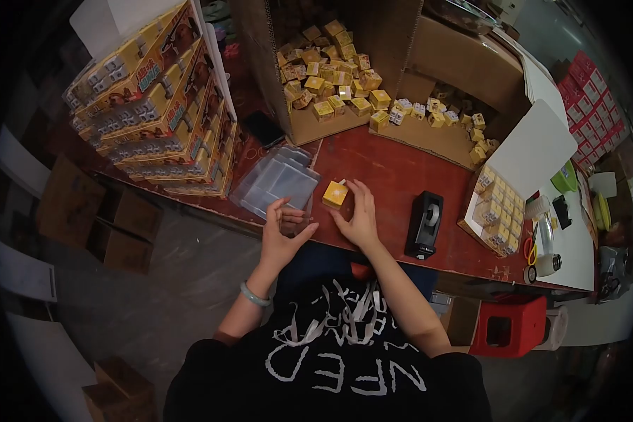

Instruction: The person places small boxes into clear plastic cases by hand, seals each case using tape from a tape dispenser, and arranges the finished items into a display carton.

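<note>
A small yellow box (335, 195) is at the front middle of the red table, with a pale mark on its top face. My right hand (359, 219) curls around its near and right sides, thumb at the lower corner and fingertips along the right edge. To the left, my left hand (283, 233) is open, thumb and fingers apart, holding nothing. Its fingertips are over the near edge of some clear plastic packaging (278, 176) that lies flat on the table.
A black tape dispenser (423, 225) stands right of my hands. Beyond are cardboard boxes (330, 130) with many small yellow boxes. Stacked display boxes (155, 105) rise at left, near a black phone (263, 129). A filled display tray (496, 211) and yellow scissors (530, 251) lie right.
</note>
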{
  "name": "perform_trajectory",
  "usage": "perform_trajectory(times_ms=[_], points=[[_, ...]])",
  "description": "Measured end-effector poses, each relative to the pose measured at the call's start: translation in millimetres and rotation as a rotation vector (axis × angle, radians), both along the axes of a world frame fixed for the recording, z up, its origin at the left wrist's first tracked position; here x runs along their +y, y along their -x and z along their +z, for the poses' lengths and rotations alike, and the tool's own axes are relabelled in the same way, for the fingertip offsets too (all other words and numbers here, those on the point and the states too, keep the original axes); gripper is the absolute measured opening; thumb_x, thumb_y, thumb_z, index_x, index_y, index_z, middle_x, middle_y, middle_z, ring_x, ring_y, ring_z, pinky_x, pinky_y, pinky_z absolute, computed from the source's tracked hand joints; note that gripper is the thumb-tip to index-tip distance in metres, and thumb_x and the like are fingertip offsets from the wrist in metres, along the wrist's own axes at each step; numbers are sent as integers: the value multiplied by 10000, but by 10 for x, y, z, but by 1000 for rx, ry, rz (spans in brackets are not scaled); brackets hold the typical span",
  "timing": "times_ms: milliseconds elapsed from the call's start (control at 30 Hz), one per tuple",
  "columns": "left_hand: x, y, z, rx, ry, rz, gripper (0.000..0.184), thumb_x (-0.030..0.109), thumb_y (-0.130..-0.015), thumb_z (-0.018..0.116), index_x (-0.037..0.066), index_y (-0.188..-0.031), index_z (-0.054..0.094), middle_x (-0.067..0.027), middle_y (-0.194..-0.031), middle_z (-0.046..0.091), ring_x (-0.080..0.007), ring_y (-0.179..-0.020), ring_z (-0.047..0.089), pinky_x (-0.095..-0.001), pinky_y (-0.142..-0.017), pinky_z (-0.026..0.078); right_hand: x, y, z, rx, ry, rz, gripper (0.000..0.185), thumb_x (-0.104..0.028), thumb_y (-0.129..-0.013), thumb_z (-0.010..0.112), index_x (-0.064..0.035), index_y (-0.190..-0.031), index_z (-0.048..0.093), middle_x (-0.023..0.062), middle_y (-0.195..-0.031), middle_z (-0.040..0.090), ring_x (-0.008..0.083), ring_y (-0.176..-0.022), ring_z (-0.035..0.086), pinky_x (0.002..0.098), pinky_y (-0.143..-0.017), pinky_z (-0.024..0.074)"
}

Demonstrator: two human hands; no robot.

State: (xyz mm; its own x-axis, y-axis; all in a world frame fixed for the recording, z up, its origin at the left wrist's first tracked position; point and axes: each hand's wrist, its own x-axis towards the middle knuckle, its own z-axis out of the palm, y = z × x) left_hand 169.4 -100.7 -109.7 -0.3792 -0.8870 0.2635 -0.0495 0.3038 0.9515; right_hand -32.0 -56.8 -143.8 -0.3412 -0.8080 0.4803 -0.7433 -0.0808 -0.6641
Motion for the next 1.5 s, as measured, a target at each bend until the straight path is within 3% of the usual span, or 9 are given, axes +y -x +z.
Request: perform_trajectory(times_ms=[233,433,567,700,833,1033,1167,1333,1500], points=[[36,-8,-10,-22,18,-32,737,92,-779,821,39,-1357,366,-85,-1059,588,-137,-947,591,-288,-835,517,-297,10,26,178,-310,121,724,-210,-759,791,-55,-1375,444,176,-1360,485,361,-1322,388,451,-1080,325],[62,1,-85,-15,15,-47,754,92,-771,827,36,-1359,358,-97,-1057,586,-144,-942,588,-283,-827,512,-80,170,-11,-1419,-149,257,394,-305,-1034,485,-17,-1303,481,130,-1167,621,223,-980,666,355,-788,578],[55,66,-94,-5,-10,-73,756,93,-769,829,36,-1357,358,-96,-1058,592,-146,-947,589,-286,-830,510,77,290,-44,-1074,-270,-76,422,-364,-1039,446,-5,-1260,476,139,-1081,636,207,-937,683,344,-730,595],[87,103,-19,-30,-9,-71,758,104,-763,834,41,-1353,363,-89,-1068,600,-147,-952,590,-294,-834,509,276,511,-143,-31,-259,-353,376,-282,-1002,498,-25,-1274,463,213,-1148,577,409,-945,653,463,-763,551],[79,104,-53,-41,-1,-73,757,116,-757,841,43,-1345,370,-87,-1075,602,-151,-955,591,-297,-835,506,460,416,271,43,-48,-269,406,-344,-967,552,-26,-1216,525,195,-1135,568,438,-939,625,484,-767,526],[119,182,38,-29,12,-87,731,122,-751,846,33,-1317,391,-89,-1061,612,-157,-955,597,-303,-851,507,377,148,452,236,-346,-341,687,-595,-802,673,-13,-1155,578,165,-1037,567,365,-922,633,458,-745,514],[141,215,45,-3,31,-114,719,122,-749,846,22,-1304,400,-92,-1062,619,-156,-954,599,-299,-858,507,225,201,288,290,-515,-103,586,-439,-786,739,-40,-1184,580,143,-1127,576,328,-1158,530,456,-928,423],[136,136,-47,-64,2,-113,687,108,-745,843,16,-1278,419,-102,-1075,624,-164,-969,612,-308,-871,508,396,499,179,357,-173,233,580,-291,-756,789,-68,-1239,559,162,-1315,532,336,-1221,496,457,-941,418],[175,225,-159,-17,95,-96,639,92,-737,841,22,-1222,433,-107,-1082,628,-167,-964,617,-320,-867,514,535,286,210,70,-141,-306,661,-402,-718,802,-67,-1231,555,150,-1248,540,337,-1145,523,447,-908,420]])
